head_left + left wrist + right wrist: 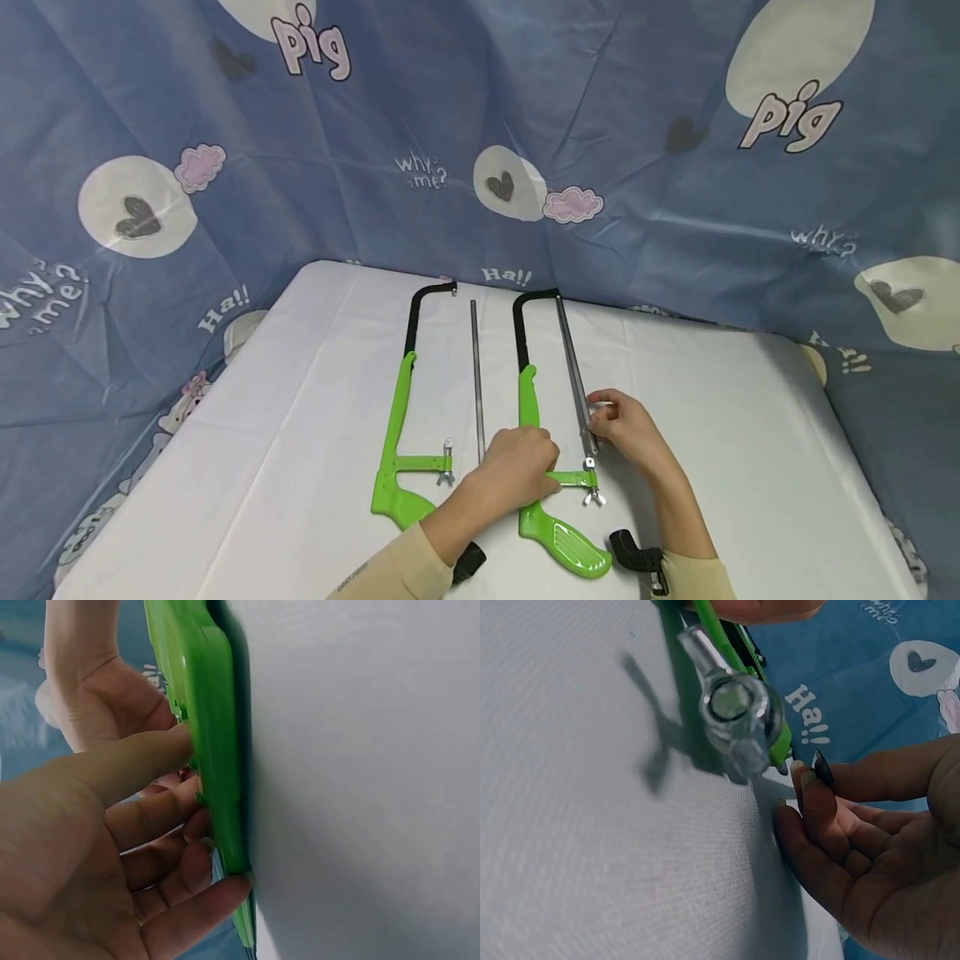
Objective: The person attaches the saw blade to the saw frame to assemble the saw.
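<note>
Okay, left hand (pixel 519 462) has its fingers curled round a green hacksaw frame (pixel 528 400) on the white-covered desk (pixel 300 500); right hand (pixel 630 432) pinches a hacksaw blade (pixel 573 362) between thumb and fingers, far end at the frame's black tip, near end by the wing nut (pixel 595 498); loose blade (pixel 476 358) lies left of it, then second hacksaw frame (pixel 395 429).

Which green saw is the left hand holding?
The right hacksaw in the head view: the left hand grips it. No hand is on the left hacksaw.
</note>
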Action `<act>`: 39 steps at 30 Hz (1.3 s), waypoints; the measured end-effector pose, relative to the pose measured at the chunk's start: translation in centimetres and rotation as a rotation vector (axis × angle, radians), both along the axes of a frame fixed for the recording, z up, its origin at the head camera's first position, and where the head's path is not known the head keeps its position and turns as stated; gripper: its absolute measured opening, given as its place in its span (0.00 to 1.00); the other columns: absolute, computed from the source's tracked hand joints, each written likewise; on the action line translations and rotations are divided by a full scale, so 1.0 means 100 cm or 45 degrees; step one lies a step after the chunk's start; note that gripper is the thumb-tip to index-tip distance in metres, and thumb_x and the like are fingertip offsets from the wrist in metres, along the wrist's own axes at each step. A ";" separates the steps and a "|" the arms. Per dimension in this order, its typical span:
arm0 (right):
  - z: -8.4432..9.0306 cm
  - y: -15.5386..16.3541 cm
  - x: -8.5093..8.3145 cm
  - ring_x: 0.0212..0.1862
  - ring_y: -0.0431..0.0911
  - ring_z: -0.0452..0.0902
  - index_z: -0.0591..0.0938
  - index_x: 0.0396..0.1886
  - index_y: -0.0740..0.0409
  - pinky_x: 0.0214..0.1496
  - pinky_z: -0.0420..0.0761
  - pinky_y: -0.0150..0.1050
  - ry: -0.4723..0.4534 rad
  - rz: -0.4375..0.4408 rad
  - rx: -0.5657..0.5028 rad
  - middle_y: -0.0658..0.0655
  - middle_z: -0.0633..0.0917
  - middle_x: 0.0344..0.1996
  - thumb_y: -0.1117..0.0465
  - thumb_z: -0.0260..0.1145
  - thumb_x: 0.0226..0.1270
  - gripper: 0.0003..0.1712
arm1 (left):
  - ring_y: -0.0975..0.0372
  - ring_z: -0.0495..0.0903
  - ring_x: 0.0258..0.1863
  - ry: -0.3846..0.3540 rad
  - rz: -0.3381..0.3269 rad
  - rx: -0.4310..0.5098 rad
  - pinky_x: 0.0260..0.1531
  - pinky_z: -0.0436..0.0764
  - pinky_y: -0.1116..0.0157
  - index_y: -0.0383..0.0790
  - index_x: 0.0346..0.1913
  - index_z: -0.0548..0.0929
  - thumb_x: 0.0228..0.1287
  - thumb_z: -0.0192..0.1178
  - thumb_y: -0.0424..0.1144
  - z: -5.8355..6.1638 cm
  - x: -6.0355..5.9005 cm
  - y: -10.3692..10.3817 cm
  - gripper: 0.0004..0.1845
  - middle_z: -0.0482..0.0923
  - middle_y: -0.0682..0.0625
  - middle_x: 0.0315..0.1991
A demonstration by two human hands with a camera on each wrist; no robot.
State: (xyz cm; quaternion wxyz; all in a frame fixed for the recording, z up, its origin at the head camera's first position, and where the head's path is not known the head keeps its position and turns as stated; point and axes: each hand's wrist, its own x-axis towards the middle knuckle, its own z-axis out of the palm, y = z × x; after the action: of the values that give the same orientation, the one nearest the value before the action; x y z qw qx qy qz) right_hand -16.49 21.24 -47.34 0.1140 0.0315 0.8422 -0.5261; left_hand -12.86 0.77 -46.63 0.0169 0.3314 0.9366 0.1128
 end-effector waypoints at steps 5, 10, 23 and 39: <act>0.002 -0.001 0.000 0.29 0.42 0.74 0.74 0.59 0.70 0.34 0.79 0.35 -0.026 -0.010 0.008 0.53 0.79 0.27 0.73 0.64 0.58 0.27 | 0.68 0.67 0.16 -0.005 0.058 0.005 0.12 0.63 0.68 0.51 0.14 0.77 0.51 0.72 0.51 -0.002 0.001 0.005 0.18 0.72 0.58 0.18; 0.002 -0.001 0.001 0.30 0.43 0.77 0.74 0.59 0.71 0.35 0.81 0.37 -0.025 0.007 0.014 0.55 0.81 0.28 0.72 0.64 0.58 0.27 | 0.67 0.66 0.15 -0.010 0.101 -0.002 0.12 0.63 0.67 0.50 0.13 0.74 0.51 0.72 0.54 -0.004 0.003 0.009 0.21 0.70 0.58 0.17; 0.000 0.002 0.000 0.30 0.45 0.77 0.74 0.59 0.70 0.35 0.81 0.38 -0.025 0.022 0.042 0.55 0.81 0.26 0.72 0.64 0.60 0.26 | 0.66 0.66 0.15 -0.037 0.134 0.007 0.13 0.64 0.67 0.49 0.14 0.74 0.50 0.73 0.51 -0.003 0.005 0.012 0.21 0.70 0.57 0.17; 0.002 0.004 0.004 0.32 0.46 0.80 0.69 0.64 0.72 0.38 0.86 0.44 -0.116 0.061 -0.052 0.59 0.80 0.31 0.72 0.63 0.62 0.30 | 0.63 0.72 0.20 -0.030 0.133 -0.067 0.15 0.68 0.65 0.48 0.24 0.83 0.50 0.71 0.62 0.001 0.005 0.015 0.21 0.75 0.55 0.23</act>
State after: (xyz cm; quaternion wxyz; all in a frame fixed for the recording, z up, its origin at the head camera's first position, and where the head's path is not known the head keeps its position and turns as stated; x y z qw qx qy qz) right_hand -16.13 21.61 -47.17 0.1655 0.0330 0.8256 -0.5385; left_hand -12.36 2.30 -46.54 0.0307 0.2801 0.9550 0.0925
